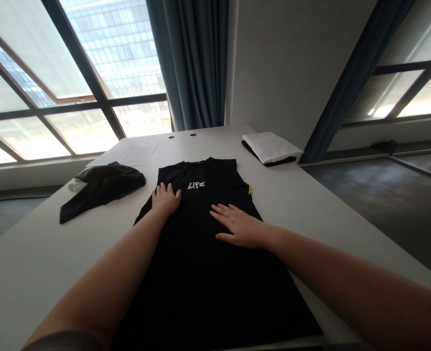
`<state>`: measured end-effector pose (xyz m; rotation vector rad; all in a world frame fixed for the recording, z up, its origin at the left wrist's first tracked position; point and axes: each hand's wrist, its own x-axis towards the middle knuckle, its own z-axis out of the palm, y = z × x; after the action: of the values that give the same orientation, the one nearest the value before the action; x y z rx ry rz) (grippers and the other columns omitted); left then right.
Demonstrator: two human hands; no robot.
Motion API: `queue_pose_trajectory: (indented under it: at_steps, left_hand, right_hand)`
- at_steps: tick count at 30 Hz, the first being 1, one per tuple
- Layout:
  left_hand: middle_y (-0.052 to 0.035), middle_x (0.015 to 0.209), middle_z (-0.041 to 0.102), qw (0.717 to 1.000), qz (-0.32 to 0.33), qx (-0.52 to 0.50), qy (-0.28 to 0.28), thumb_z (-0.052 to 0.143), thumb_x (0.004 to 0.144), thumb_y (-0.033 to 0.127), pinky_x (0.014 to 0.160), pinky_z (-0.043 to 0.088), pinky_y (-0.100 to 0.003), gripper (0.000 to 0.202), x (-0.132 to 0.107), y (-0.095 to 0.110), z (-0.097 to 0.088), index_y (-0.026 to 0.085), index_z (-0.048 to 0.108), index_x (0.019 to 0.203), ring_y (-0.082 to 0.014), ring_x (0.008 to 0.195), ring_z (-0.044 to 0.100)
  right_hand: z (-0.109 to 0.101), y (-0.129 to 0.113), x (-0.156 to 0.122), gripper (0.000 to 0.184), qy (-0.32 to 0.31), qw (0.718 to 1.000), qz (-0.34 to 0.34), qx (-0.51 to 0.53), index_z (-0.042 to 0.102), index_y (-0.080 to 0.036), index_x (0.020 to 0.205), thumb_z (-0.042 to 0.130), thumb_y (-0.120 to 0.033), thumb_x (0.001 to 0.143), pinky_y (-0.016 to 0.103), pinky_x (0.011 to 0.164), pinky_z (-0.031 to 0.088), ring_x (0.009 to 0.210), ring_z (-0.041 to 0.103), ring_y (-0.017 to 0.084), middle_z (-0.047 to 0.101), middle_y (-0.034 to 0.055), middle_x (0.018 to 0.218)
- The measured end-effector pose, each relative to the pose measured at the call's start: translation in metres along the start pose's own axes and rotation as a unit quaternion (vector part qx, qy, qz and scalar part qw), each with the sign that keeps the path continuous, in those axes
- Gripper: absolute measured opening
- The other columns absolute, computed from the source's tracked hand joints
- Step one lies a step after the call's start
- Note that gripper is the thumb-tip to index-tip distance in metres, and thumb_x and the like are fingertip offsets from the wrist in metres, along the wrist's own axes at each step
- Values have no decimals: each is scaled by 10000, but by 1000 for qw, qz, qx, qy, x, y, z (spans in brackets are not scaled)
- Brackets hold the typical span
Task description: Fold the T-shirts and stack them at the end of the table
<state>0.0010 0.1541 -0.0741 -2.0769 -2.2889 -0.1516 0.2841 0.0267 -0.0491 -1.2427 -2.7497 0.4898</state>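
Note:
A black sleeveless-looking shirt (208, 282) lies spread on the white table, its neckline at the far end. White lettering (196, 185) runs across its upper part, and a bit of yellow (249, 189) shows at its right edge. My left hand (165, 199) rests flat near the shirt's left edge, fingers spread, below the shoulder. Over the right half of the shirt, my right hand (239, 226) lies flat with its fingers stretched out. Neither hand grips anything. The shirt's near end runs down to the bottom of the view.
On the white table (54, 273) a crumpled dark garment (106, 187) lies at the left. Paper sheets (131, 152) lie behind it. Folded white cloth (272, 146) sits on black cloth (281, 161) at the far right. Beyond are windows and a blue curtain (193, 63).

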Motion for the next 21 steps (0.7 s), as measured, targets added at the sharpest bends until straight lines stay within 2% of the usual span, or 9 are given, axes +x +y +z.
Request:
queue_pose_trajectory:
  at_steps: [2,8,21]
  left_hand:
    - [-213,1670,265,1000,-2,-3,-23,263,997,606,1235,216,-534,791,2,-2,0,96,356,1595,-361,1549,244]
    - [-203,1660,302,999,29,26,-5,263,1001,570,1255,152,-531,761,3,-2,2,99,383,1587,-362,1555,224]
    - [-210,1677,239,999,36,15,-30,241,1017,562,1246,202,-519,766,5,-4,1,89,314,1614,-341,1557,230]
  right_hand:
    - [1,1,0,831,4,1000,-3,1,300,-168,1631,495,-634,972,509,1279,111,1567,165,320,191,133,1694]
    - [-2,-1,-1,829,-8,1000,3,-7,295,-140,1629,489,-621,982,489,1282,98,1571,157,309,177,139,1696]
    - [0,-1,0,813,-2,1000,1,-9,310,-160,1626,499,-618,981,478,1280,108,1570,162,306,189,132,1697]
